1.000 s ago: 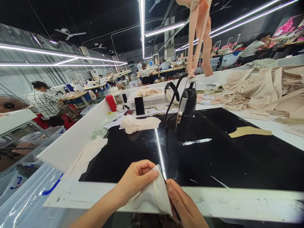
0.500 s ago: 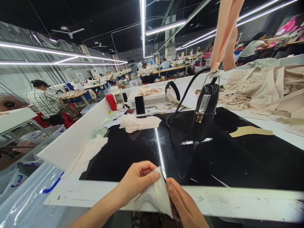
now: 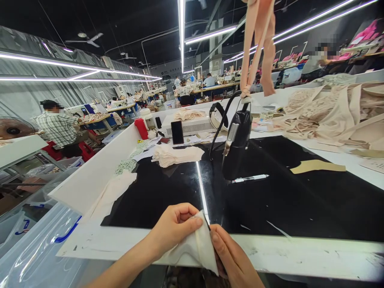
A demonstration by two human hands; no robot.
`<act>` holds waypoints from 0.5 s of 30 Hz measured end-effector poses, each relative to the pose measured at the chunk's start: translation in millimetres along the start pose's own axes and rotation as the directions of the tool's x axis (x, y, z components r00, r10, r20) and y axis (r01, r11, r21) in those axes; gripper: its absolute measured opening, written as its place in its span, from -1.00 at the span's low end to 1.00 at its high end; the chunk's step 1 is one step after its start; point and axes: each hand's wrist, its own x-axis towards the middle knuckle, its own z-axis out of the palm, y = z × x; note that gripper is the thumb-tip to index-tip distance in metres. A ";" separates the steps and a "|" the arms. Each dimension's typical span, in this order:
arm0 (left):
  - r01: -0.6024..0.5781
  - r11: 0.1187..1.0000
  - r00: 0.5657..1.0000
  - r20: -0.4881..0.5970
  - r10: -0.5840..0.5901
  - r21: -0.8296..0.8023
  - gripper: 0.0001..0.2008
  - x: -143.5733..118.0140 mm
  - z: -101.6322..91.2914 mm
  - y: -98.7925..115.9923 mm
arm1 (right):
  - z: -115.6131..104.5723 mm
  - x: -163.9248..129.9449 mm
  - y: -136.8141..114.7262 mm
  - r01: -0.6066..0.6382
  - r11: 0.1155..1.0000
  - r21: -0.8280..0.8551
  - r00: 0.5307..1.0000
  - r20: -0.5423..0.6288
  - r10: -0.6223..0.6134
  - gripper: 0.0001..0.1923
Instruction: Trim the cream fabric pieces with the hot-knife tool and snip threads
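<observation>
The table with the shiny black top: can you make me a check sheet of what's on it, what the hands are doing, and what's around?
Surface: black glossy table top with a white edge, a light strip reflected in it.
Job's things: white fabric piece, folded, at the near edge.
Clutter: pen; stack of pale fabric pieces; phone; red bottle; tan cut piece; beige fabric heap.
Fingers: left hand pinches the fabric piece from above; right hand holds its right edge.
Cables: black cord runs from the hanging black tool, which is hung by a beige strip.
Surroundings: other people at sewing tables, ceiling strip lights, a clear plastic bin at left.
</observation>
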 end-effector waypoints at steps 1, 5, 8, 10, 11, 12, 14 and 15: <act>-0.004 1.000 1.000 0.001 0.004 0.006 -0.22 -0.2 0.2 0.7 | -0.3 -0.2 -0.5 -0.008 1.000 0.005 1.000 0.007 0.007 -0.19; -0.021 1.000 1.000 0.017 0.021 0.012 -0.23 -1.0 2.4 4.5 | -0.9 -0.7 -2.7 -0.005 1.000 -0.004 0.999 0.033 0.005 -0.20; -0.017 0.999 1.000 0.024 0.017 0.032 -0.22 -1.9 4.4 5.4 | -0.9 -0.4 -3.5 0.000 1.000 -0.006 0.999 0.039 0.000 -0.18; -0.002 0.999 1.000 0.025 0.001 0.040 -0.21 -2.2 5.1 4.7 | -1.0 -0.2 -3.7 -0.003 1.000 0.002 0.999 0.045 0.003 -0.17; 0.003 0.999 1.000 0.026 -0.004 0.040 -0.21 -2.1 5.3 4.3 | -1.2 -0.3 -3.9 -0.006 1.000 0.006 0.999 0.048 0.006 -0.17; 0.006 0.999 1.000 0.026 -0.007 0.037 -0.20 -1.9 5.4 4.0 | -1.3 -0.3 -4.2 -0.008 1.000 0.010 0.999 0.050 0.008 -0.16; 0.010 0.999 1.000 0.022 -0.011 0.034 -0.21 -1.3 5.5 3.8 | -1.6 -0.7 -5.0 -0.014 1.000 0.013 0.999 0.049 0.013 -0.14; 0.010 0.999 1.000 0.020 -0.011 0.035 -0.21 -1.0 5.7 3.9 | -1.7 -0.9 -5.5 -0.015 1.000 0.012 0.999 0.046 0.015 -0.13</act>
